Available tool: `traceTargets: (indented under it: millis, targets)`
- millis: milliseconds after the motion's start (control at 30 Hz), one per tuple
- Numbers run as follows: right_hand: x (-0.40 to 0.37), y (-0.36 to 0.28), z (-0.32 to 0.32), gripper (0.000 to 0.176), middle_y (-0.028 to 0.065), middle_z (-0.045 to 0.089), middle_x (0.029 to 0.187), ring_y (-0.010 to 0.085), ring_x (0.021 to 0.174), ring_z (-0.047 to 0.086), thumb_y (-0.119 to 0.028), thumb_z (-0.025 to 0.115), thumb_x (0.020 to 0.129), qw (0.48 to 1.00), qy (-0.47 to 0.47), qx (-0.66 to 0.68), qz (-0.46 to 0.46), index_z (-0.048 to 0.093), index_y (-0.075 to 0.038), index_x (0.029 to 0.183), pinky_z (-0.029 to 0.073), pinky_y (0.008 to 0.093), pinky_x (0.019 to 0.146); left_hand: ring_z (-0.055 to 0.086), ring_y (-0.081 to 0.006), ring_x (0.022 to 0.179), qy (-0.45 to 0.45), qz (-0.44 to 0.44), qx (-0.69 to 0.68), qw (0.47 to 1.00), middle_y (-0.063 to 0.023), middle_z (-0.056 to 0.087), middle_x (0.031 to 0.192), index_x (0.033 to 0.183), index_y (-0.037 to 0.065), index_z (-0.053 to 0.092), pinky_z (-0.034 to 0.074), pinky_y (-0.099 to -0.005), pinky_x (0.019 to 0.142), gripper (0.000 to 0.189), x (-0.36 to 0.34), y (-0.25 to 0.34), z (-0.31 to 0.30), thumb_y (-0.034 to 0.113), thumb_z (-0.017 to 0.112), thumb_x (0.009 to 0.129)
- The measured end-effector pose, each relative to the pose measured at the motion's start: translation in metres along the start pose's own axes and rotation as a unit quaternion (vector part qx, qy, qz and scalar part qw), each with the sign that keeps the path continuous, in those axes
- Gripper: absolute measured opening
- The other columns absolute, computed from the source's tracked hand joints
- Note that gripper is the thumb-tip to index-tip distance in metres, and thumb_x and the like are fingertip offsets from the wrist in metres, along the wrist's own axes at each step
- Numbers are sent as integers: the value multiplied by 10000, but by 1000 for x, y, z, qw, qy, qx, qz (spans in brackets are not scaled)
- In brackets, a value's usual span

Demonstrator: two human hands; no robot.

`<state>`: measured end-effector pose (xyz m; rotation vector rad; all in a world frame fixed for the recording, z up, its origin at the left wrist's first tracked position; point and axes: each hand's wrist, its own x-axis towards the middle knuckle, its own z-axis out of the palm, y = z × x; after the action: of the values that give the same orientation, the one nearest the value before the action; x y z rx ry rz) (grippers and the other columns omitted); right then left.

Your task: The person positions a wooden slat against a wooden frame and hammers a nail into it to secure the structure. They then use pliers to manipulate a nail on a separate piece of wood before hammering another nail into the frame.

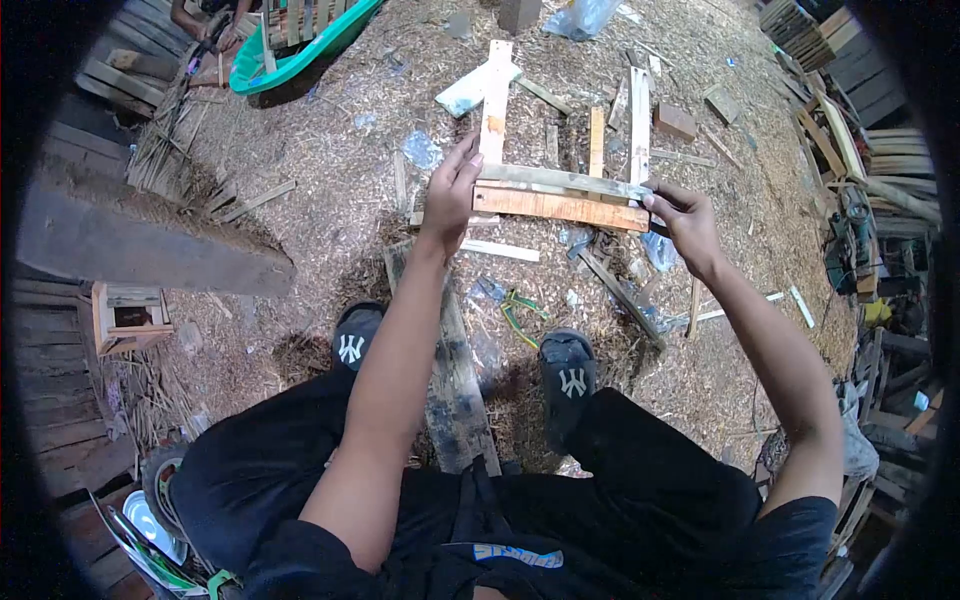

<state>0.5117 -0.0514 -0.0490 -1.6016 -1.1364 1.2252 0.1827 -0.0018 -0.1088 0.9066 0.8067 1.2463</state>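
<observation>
A wooden frame of pale slats [497,105] is held up in front of me over the littered ground. My left hand [453,190] is closed round its near left corner. At the near right corner, my right hand [685,220] pinches the end of a thin grey strip [570,181]. That strip lies along an orange-brown crosspiece [560,208] between both hands. Another upright slat [640,125] runs away from me on the right side.
Between my feet lies a long weathered board [455,390], with yellow-green handled pliers [520,318] beside it. A thick beam [150,235] juts in from the left. Another person's hands [228,38] show near a green tub [335,38]. Wood scraps and a brick [675,121] lie about.
</observation>
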Motion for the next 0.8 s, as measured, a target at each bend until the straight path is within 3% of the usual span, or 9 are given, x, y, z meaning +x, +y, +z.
traceTargets:
  millis: [200, 400, 600, 800]
  targets:
    - [11, -17, 2, 266, 116, 732, 1057, 153, 908, 694, -79, 691, 949, 1000, -19, -11, 23, 698, 39, 1188, 593, 298, 786, 599, -187, 1160, 25, 22, -1, 999, -148, 594, 1324, 1461, -46, 440, 486, -299, 988, 481, 8, 2, 4, 139, 487, 1019]
    - [5, -11, 10, 276, 120, 732, 1075, 172, 930, 712, -63, 681, 949, 999, 36, 24, 26, 688, 43, 1203, 597, 294, 809, 611, -174, 1112, 112, 23, 27, 993, -111, 632, 1287, 1417, -16, 525, 477, -301, 988, 428, 5, -1, 14, 121, 506, 1012]
    - [1, -5, 6, 290, 106, 737, 1058, 154, 933, 707, -104, 706, 945, 996, 59, 24, 55, 696, 9, 1212, 593, 296, 799, 603, -165, 1147, 92, 94, 20, 991, -110, 637, 1307, 1404, -7, 553, 467, -307, 1010, 413, -1, -12, 19, 127, 529, 1013]
    - [3, -6, 6, 297, 115, 736, 1079, 162, 936, 710, -101, 698, 948, 998, 51, 15, 44, 691, 10, 1224, 587, 298, 820, 566, -186, 1248, 103, 92, 31, 990, -131, 590, 1389, 1410, -28, 540, 432, -319, 1070, 423, 0, -15, 16, 152, 531, 1027]
